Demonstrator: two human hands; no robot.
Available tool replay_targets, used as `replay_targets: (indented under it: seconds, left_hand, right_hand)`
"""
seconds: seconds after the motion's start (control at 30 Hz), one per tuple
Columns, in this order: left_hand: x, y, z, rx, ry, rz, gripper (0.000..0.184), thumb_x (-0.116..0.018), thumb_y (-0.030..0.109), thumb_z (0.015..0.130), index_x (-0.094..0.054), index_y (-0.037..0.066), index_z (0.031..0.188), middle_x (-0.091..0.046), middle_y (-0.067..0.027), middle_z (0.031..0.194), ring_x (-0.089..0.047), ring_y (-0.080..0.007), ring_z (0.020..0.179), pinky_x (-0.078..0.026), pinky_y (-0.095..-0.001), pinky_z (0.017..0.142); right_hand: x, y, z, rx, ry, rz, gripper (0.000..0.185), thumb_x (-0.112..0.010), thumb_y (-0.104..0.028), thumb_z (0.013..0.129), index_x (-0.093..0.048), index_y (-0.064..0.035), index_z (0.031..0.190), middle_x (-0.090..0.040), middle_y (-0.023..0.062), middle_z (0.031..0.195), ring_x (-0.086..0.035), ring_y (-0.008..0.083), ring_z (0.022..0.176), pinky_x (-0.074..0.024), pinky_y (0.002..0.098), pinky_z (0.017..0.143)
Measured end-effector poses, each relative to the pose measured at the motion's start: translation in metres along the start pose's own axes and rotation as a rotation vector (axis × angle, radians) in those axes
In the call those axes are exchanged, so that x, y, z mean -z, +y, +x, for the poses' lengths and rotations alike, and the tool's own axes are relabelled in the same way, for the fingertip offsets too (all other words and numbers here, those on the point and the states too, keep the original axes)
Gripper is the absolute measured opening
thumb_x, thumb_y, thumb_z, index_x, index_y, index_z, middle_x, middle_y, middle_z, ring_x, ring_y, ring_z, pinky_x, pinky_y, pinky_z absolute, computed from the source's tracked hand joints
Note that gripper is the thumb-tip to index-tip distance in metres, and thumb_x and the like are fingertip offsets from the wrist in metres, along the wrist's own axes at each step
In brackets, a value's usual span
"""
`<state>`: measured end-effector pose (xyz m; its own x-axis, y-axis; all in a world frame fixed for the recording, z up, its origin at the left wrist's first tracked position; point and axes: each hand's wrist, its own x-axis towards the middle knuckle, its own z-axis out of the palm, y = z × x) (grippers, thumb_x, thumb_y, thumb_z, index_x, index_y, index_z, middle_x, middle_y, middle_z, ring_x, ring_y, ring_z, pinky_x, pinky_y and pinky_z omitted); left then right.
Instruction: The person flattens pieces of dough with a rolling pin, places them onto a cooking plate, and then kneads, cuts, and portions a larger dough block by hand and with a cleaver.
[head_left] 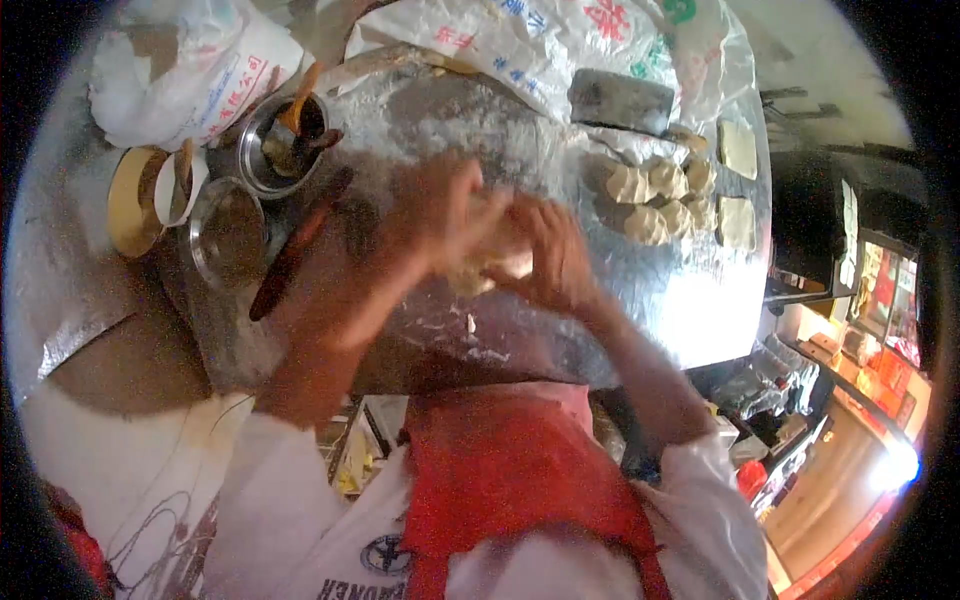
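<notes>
Over the floured worktop, my left hand (pixel 445 220) and my right hand (pixel 552 255) are close together around a piece of pale dough (pixel 472 280). The fingers of my right hand curl over the dough's right side. My left hand, blurred by motion, closes on it from the left, and much of the dough is hidden between the hands. A small scrap of dough (pixel 471 323) lies on the worktop just below them. To the right sit several shaped dough pieces (pixel 648 225) in rows, with flat dough rectangles (pixel 737 223) beside them.
Left of my hands are a metal pot (pixel 260 165) with a wooden-handled tool, a metal bowl (pixel 228 238), a white cup (pixel 182 190) and a long dark stick (pixel 290 260). Plastic bags (pixel 510 50) and a dark block (pixel 622 101) lie at the back of the worktop (pixel 620 320).
</notes>
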<state>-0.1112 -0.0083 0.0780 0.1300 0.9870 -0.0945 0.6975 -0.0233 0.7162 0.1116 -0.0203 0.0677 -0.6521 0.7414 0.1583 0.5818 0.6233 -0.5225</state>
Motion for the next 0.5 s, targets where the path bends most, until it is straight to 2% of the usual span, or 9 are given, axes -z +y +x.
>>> replay_targets:
  seconds: [0.03,0.07,0.1,0.13,0.17,0.27,0.4,0.47,0.5]
  left_hand:
    - [0.007,0.019,-0.032,-0.189,0.055,0.266,0.051,-0.055,0.053,0.097,-0.067,0.003,0.104,-0.069,-0.0191,0.106,-0.067,-0.0359,0.097,-0.049,-0.0497,0.086]
    - [-0.04,-0.01,-0.066,-0.235,0.159,0.176,0.054,-0.054,0.053,0.096,-0.066,0.003,0.112,-0.067,-0.0195,0.112,-0.065,-0.0367,0.103,-0.046,-0.0517,0.089]
    - [-0.087,-0.041,-0.09,-0.28,0.267,0.083,0.057,-0.053,0.053,0.096,-0.065,0.002,0.119,-0.065,-0.02,0.119,-0.063,-0.0375,0.109,-0.044,-0.0538,0.091]
    - [-0.083,-0.028,-0.099,-0.306,0.327,0.137,0.059,-0.054,0.053,0.094,-0.063,0.003,0.124,-0.065,-0.0196,0.119,-0.063,-0.0375,0.108,-0.044,-0.0552,0.091]
    - [-0.072,-0.018,-0.092,-0.334,0.387,0.194,0.061,-0.055,0.053,0.093,-0.061,0.003,0.129,-0.065,-0.0193,0.118,-0.063,-0.0376,0.107,-0.043,-0.0566,0.09]
    - [-0.063,-0.026,-0.036,-0.336,0.364,0.121,0.061,-0.054,0.055,0.094,-0.06,0.004,0.128,-0.065,-0.0189,0.119,-0.063,-0.0383,0.106,-0.043,-0.0575,0.091]
    - [-0.054,-0.042,0.031,-0.37,0.502,0.01,0.061,-0.063,0.055,0.088,-0.062,0.005,0.123,-0.067,-0.0173,0.113,-0.064,-0.0387,0.101,-0.045,-0.0543,0.087]
    - [-0.064,-0.058,0.049,-0.316,0.511,0.142,0.058,-0.067,0.054,0.085,-0.065,0.006,0.118,-0.068,-0.0176,0.11,-0.065,-0.0386,0.097,-0.047,-0.0528,0.086]
    - [-0.066,-0.061,0.057,-0.233,0.472,0.104,0.056,-0.067,0.054,0.086,-0.065,0.006,0.116,-0.068,-0.0177,0.11,-0.066,-0.0387,0.097,-0.047,-0.0531,0.087]
  right_hand:
    - [0.006,-0.022,-0.004,-0.071,-0.05,0.026,0.082,-0.082,-0.04,0.077,-0.049,-0.0013,0.141,-0.057,0.0216,0.138,-0.054,0.0402,0.127,-0.0421,0.0518,0.108]
    - [0.008,-0.044,-0.007,-0.151,-0.095,0.051,0.078,-0.08,-0.038,0.079,-0.05,-0.0006,0.141,-0.057,0.0207,0.138,-0.054,0.0387,0.129,-0.0415,0.052,0.108]
    - [-0.011,-0.041,-0.019,-0.066,-0.044,-0.136,0.071,-0.075,-0.035,0.082,-0.052,-0.0007,0.14,-0.058,0.0194,0.138,-0.055,0.0372,0.129,-0.0411,0.0527,0.107]
    - [-0.031,-0.036,-0.032,0.022,-0.002,-0.32,0.064,-0.069,-0.033,0.086,-0.053,-0.0009,0.139,-0.058,0.0182,0.138,-0.055,0.0356,0.129,-0.0406,0.0534,0.106]
    - [-0.033,-0.043,-0.031,-0.082,0.05,-0.207,0.058,-0.057,-0.027,0.089,-0.054,-0.0069,0.143,-0.055,0.0159,0.143,-0.055,0.0345,0.129,-0.039,0.0522,0.108]
    - [-0.049,-0.001,0.0,-0.142,0.133,-0.126,0.057,-0.057,-0.029,0.09,-0.054,-0.009,0.144,-0.057,0.0156,0.14,-0.056,0.0344,0.127,-0.0403,0.0519,0.105]
    - [-0.054,0.047,0.049,-0.179,0.051,-0.09,0.06,-0.06,-0.034,0.09,-0.053,-0.0067,0.143,-0.059,0.018,0.134,-0.057,0.0362,0.121,-0.0426,0.0518,0.101]
    - [-0.044,0.056,0.075,-0.187,0.017,-0.094,0.058,-0.062,-0.035,0.089,-0.055,-0.0047,0.137,-0.06,0.019,0.128,-0.058,0.0375,0.116,-0.0433,0.0509,0.1]
    - [-0.045,0.063,0.081,-0.175,0.005,-0.122,0.061,-0.07,-0.04,0.085,-0.055,-0.0032,0.132,-0.06,0.0189,0.122,-0.058,0.0379,0.114,-0.0452,0.0504,0.097]
